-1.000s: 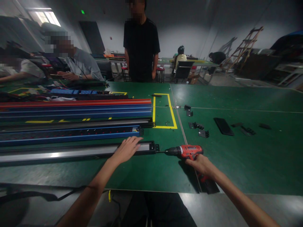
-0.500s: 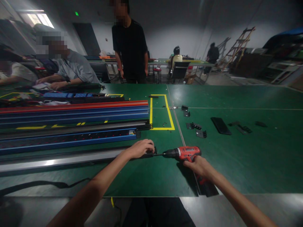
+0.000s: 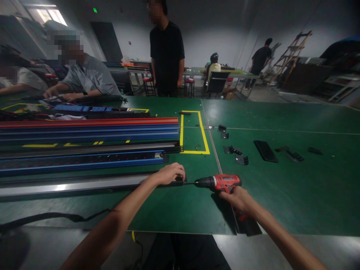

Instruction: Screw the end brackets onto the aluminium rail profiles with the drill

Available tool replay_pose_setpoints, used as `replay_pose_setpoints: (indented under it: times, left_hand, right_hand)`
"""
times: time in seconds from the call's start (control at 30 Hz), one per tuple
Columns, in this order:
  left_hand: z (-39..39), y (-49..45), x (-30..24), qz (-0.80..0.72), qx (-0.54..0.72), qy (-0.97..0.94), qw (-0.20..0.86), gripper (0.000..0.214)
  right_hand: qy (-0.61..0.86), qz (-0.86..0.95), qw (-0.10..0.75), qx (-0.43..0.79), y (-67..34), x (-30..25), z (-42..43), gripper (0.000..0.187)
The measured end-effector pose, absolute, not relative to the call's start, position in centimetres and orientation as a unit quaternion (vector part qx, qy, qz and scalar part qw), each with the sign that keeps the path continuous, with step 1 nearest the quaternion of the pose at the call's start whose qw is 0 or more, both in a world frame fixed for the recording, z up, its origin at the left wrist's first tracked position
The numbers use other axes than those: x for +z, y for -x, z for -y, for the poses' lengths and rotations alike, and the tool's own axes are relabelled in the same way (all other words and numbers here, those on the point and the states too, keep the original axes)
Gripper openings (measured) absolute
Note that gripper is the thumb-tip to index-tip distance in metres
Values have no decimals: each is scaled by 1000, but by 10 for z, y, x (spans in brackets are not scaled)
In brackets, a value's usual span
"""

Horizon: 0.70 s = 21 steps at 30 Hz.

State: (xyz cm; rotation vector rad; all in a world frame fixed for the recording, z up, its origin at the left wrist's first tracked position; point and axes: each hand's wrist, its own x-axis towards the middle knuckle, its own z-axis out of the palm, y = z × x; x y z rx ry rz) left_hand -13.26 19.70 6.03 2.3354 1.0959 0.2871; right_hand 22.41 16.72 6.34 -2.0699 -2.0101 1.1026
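blue channel (image 3: 84, 167), dark strip (image 3: 112, 156) inside | black brackets (image 3: 241, 160) beyond red drill (image 3: 228, 180) | right fingers (image 3: 225, 195) clasp it | left fingers (image 3: 180, 170) over silver rail (image 3: 84, 184), grip unclear

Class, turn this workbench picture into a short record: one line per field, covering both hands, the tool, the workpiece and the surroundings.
Left hand: left hand over the near end of the workpiece, fingers curled
Right hand: right hand gripping the drill's handle
Tool: red-and-black cordless drill, bit pointing at that end; contact unclear
Workpiece: long black-edged silver profile lying on the green tabletop
Beyond workpiece: orange rail, blue rails
Beyond drill: black bracket
Co-worker: person in black T-shirt, standing across the table
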Motion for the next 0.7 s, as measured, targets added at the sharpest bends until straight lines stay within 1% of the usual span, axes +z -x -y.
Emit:
replay_pose_setpoints:
  times: [0.13, 0.33, 0.47, 0.53, 0.6, 0.63, 0.7]
  left_hand:
    - [-196, 132, 60, -408, 120, -866, 262, 35]
    - [-197, 134, 55, -409, 136, -870, 241, 28]
    - [-190, 138, 58, -434, 182, -854, 222, 38]
    - [-180, 145, 62, -456, 184, -852, 181, 40]
    - [-169, 154, 64, -473, 161, -857, 129, 40]
    - [-163, 158, 63, -477, 142, -860, 114, 44]
    - [-156, 166, 60, -478, 98, -867, 104, 62]
  right_hand:
    - [666, 651, 28, 364, -224, 63, -167, 30]
    - [671, 646, 25, 361, -224, 61, -167, 31]
    - [669, 648, 33, 363, -224, 60, -167, 27]
    - [666, 650, 35, 364, -224, 61, -167, 25]
    - [669, 648, 34, 363, -223, 62, -167, 25]
    - [672, 645, 33, 364, -223, 62, -167, 25]
    - [679, 637, 26, 363, -222, 63, -166, 27]
